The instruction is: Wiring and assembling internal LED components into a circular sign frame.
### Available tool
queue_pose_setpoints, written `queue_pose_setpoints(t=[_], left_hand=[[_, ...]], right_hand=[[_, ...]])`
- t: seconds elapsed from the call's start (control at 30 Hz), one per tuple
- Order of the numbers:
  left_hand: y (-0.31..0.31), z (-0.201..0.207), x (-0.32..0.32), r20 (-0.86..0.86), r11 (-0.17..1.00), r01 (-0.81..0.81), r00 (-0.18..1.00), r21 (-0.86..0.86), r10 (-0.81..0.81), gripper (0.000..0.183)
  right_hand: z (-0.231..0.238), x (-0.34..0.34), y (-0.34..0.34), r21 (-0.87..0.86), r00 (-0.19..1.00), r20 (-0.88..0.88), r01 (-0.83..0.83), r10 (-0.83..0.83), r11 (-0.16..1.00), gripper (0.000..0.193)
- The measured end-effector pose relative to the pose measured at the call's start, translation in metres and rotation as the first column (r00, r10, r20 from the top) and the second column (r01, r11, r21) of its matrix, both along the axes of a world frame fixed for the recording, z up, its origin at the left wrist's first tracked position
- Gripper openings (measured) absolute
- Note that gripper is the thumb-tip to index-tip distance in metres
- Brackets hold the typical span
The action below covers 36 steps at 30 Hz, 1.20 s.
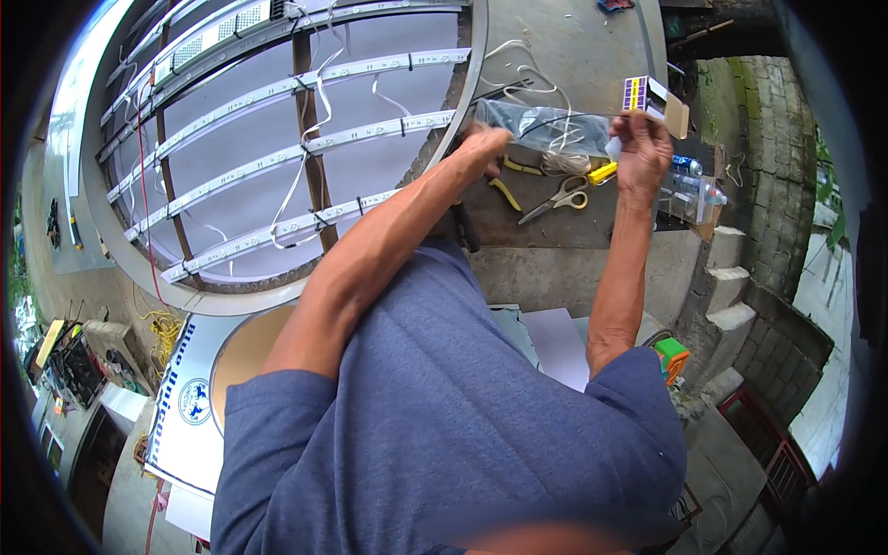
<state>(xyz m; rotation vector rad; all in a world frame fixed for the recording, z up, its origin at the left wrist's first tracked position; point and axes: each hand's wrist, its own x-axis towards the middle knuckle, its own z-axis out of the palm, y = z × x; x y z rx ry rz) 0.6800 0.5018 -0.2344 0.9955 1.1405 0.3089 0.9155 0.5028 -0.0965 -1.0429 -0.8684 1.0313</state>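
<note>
Over on my left, tangled yellow cord (166,335) sits beside the large round frame (240,302), just below its rim. A white board (205,365) with blue print and a round tan area lies below that rim, partly behind my arm. Inside the frame, rows of pale light strips (370,134) run across 2 dark bars (308,111), with dark ties around the strips in places. A thin red wire (141,176) hangs down the left part, and loose white wires (324,102) loop between the rows.

Next comes my left hand (486,148), by the frame's right rim, its fingers curled; it is blurred, so I cannot tell whether it pinches anything. Just below it, yellow-handled pliers (504,194) lie on the worktop (592,46), then scissors (560,200) with pale handles. Above the tools are a clear plastic bag (583,139), a bundle of pale cord (562,165) and a yellow cutter (602,174).

A thin dark strip (587,114) stretches over the bag, between my 2 hands; my right hand (643,148) pinches its right end between the fingertips. Behind those fingers stands an open small box (636,94). Farther right, a blue cylinder (684,165) lies above a clear bottle (692,196).
</note>
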Motion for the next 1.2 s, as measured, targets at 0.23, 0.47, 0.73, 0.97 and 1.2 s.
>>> queue_pose_setpoints(t=[0.23,0.47,0.73,0.97,1.2], left_hand=[[-0.029,0.195,-0.031,-0.358,0.621,0.362,0.923,0.695,-0.137,0.038],[-0.019,0.23,-0.075,-0.014,-0.001,0.015,0.96,1.0,0.281,0.039],[-0.042,0.222,-0.2,0.183,0.798,-0.194,0.977,0.57,0.106,0.022],[-0.06,0.207,-0.297,0.3,0.879,-0.203,0.951,0.431,0.073,0.028],[-0.054,0.204,-0.35,0.127,0.691,-0.113,0.991,0.714,0.031,0.022]], right_hand=[[0.067,-0.014,-0.017,0.061,0.998,0.001,0.065,-0.065,0.996,0.008],[0.095,-0.109,-0.025,0.111,0.95,-0.165,-0.248,0.264,0.962,0.009],[0.107,-0.209,-0.033,0.14,0.835,0.423,-0.444,0.351,0.885,0.053],[0.119,-0.287,-0.028,0.113,0.412,0.882,-0.655,0.228,0.747,0.037],[0.134,-0.343,-0.007,-0.164,0.383,0.724,-0.712,0.574,0.683,0.017]])
